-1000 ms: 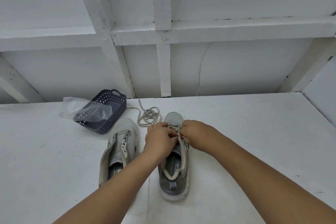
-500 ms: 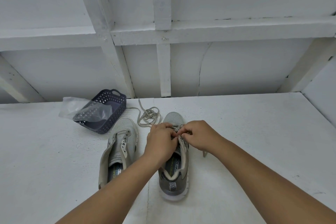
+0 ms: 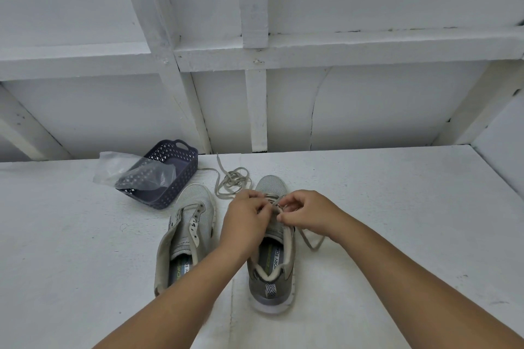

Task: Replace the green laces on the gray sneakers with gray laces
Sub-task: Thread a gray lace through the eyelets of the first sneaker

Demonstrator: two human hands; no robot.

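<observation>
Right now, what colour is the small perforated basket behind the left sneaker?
Dark navy-purple basket, with a diamond-shaped cut-out pattern; head view shows it.

Dark basket (image 3: 181, 176) — plastic bag (image 3: 133, 171) across

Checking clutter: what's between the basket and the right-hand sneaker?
Head view: the unlaced left sneaker's toe and a loose lace pile lie between the basket and the right sneaker.

Illumination is even, diffuse and moderately bright, with a cool blue-white cast. No distinct source is visible. Shadows are soft and faint, falling close beneath the sneakers (image 3: 270, 258) and the basket (image 3: 167, 178). No glare appears. Wide-angle distortion bends the wall beams (image 3: 255, 45) outward. Focus is sharp throughout.
</observation>
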